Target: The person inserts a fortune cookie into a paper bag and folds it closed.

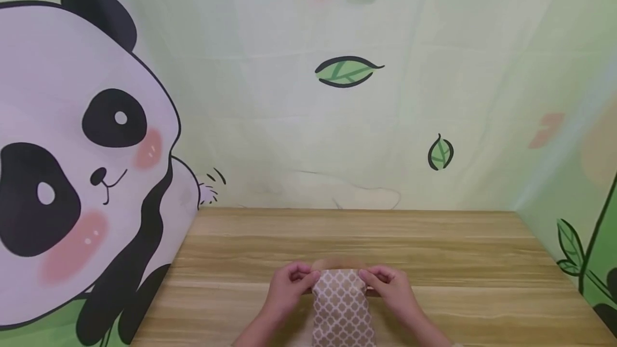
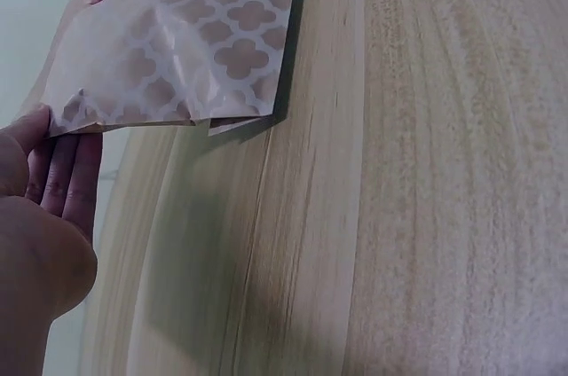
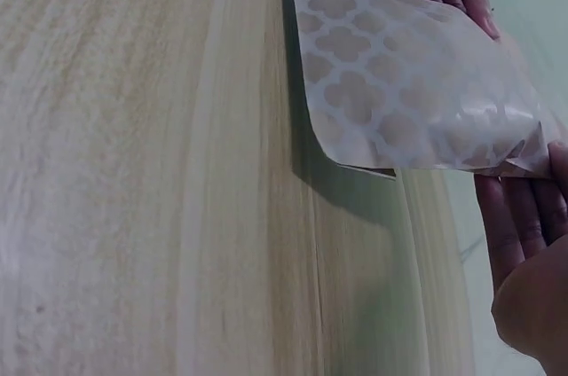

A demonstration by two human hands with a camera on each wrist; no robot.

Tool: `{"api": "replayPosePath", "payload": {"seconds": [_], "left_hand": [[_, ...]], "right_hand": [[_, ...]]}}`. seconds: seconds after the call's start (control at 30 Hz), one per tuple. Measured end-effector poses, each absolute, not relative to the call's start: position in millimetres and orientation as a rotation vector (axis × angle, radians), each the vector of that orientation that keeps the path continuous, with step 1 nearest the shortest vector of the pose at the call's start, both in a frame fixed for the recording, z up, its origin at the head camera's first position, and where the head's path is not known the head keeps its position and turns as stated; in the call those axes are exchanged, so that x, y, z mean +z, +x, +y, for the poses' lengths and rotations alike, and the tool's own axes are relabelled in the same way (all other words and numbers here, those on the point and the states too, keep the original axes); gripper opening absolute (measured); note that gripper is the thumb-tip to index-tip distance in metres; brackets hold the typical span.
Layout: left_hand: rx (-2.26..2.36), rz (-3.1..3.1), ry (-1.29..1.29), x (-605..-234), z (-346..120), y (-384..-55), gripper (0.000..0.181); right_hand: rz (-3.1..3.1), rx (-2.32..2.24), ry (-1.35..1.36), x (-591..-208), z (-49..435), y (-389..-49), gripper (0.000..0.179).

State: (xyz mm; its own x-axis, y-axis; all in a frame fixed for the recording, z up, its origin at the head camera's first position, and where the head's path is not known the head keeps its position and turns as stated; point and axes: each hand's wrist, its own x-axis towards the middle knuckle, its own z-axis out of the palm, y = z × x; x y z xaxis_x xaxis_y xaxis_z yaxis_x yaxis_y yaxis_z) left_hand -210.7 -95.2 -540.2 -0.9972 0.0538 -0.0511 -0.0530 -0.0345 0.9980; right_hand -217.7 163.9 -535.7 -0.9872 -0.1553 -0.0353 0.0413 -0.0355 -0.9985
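Spanning the gap between two hands, a flat paper bag [image 1: 343,309] printed with a pale lattice of four-lobed shapes on brown sits at the bottom middle of the head view, above the near part of the table; its lower end runs out of that view, and a plain brown strip [image 1: 339,263], somewhat blurred, shows beyond the patterned face at the far end; the wrist views show the bag bulging slightly and catching the light, with small creases near the gripped corners.

The left hand [image 1: 291,287] pinches the far left corner, thumb on the patterned face and fingers beneath; the right hand [image 1: 389,288] pinches the far right corner in the same way; the hands are apart, with the bag's width between them.

Under and beside the bag, a shadow [image 3: 342,194] falls on the wood-grained table [image 1: 347,232]; whether the bag's near end touches the surface, I cannot tell.

Behind the table hangs a pale green backdrop [image 1: 260,95]; a large cartoon panda [image 1: 53,84] fills its left side, two outlined leaves, one broad [image 1: 345,72] and one small [image 1: 441,153], float to the right of it, and a leafy sprig [image 1: 571,248] stands at the far right.
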Motion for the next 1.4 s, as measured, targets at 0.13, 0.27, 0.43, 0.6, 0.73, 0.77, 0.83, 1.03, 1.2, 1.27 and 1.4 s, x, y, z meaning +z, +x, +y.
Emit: {"api": "replayPosePath", "payload": {"seconds": [0.13, 0.27, 0.43, 0.6, 0.73, 0.77, 0.83, 1.03, 1.2, 1.27, 1.4], "left_hand": [[2.187, 2.162, 0.008, -538.2, -94.3, -211.1, 0.019], [2.181, 2.203, 0.032, -534.0, -92.6, -210.8, 0.020], [2.156, 2.190, 0.096, -529.4, -89.0, -208.8, 0.024], [2.041, 2.196, 0.160, -530.1, -85.1, -210.2, 0.030], [2.028, 2.191, 0.159, -532.3, -83.4, -211.3, 0.030], [2.031, 2.196, 0.150, -532.7, -83.1, -211.4, 0.029], [2.035, 2.202, 0.128, -532.7, -82.8, -211.3, 0.027], [2.019, 2.241, 0.115, -532.4, -81.7, -211.9, 0.023], [2.036, 2.258, 0.126, -532.0, -79.7, -213.2, 0.024], [2.038, 2.269, 0.128, -531.0, -78.3, -213.3, 0.023], [2.025, 2.289, 0.122, -529.7, -75.9, -213.0, 0.020]], "right_hand": [[2.136, -2.139, -0.104, -535.3, 162.7, -219.3, 0.022], [2.179, -2.115, -0.105, -532.2, 162.1, -220.7, 0.019], [2.179, -2.099, -0.126, -529.8, 164.4, -220.7, 0.020], [2.188, -2.079, -0.121, -529.8, 165.8, -221.7, 0.020], [2.194, -2.073, -0.114, -530.3, 165.7, -223.6, 0.020], [2.192, -2.074, -0.117, -530.5, 165.9, -224.0, 0.020], [2.184, -2.082, -0.139, -531.3, 166.7, -224.4, 0.021], [2.137, -2.101, -0.223, -534.6, 170.4, -224.9, 0.024], [2.137, -2.019, -0.283, -531.6, 168.6, -223.4, 0.029], [2.150, -1.977, -0.293, -529.4, 165.7, -222.6, 0.030], [2.185, -1.939, -0.218, -526.6, 158.9, -221.9, 0.028]]}}
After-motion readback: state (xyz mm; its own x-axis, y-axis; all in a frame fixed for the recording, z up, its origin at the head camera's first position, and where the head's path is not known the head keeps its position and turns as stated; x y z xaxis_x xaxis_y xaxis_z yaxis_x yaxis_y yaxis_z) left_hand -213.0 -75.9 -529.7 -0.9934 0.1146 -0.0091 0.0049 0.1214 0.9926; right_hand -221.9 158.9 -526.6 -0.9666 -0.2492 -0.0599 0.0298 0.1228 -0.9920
